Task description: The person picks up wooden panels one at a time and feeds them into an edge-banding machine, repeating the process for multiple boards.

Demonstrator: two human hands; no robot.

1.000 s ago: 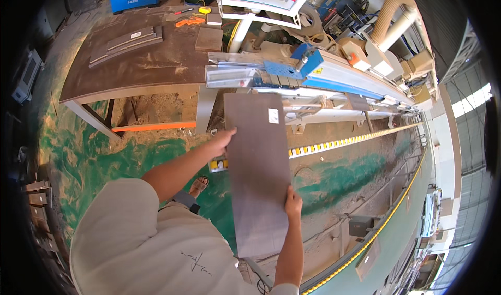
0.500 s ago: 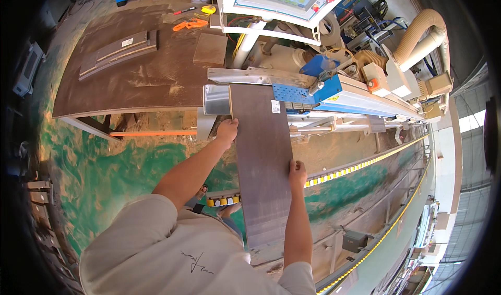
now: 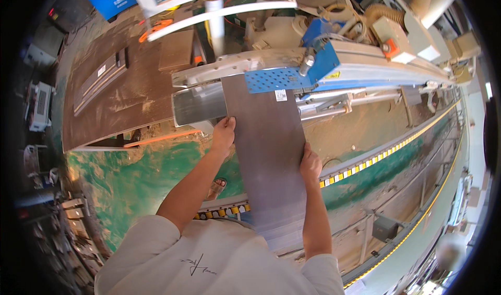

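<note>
At the near end of the long machine (image 3: 365,55), gripping a dark brown board (image 3: 269,154) by both long edges

Grasping the left edge toward the far end with the fingers of the left hand (image 3: 223,136), and the right edge a little lower down with those of the right hand (image 3: 311,163). Perhaps curled beneath, but impossible to tell with the underside hidden. Held from opposite sides, probably to keep such a long piece steady and level; turned with the white label (image 3: 281,95) upward. Tucked at the far right corner beneath the blue perforated plate (image 3: 271,81), just beside the shiny metal plate (image 3: 201,105), perhaps to share some weight with the machine, though without visible proof of contact. Stretched at the near end across the yellow-and-white rail (image 3: 376,162). Farther left, on the counter (image 3: 138,94), some dark strips (image 3: 102,83).

Compared with half a second ago: covered at that corner by much more of the blue plate, when barely overlapped then. Still gripped by the same two edges.
</note>
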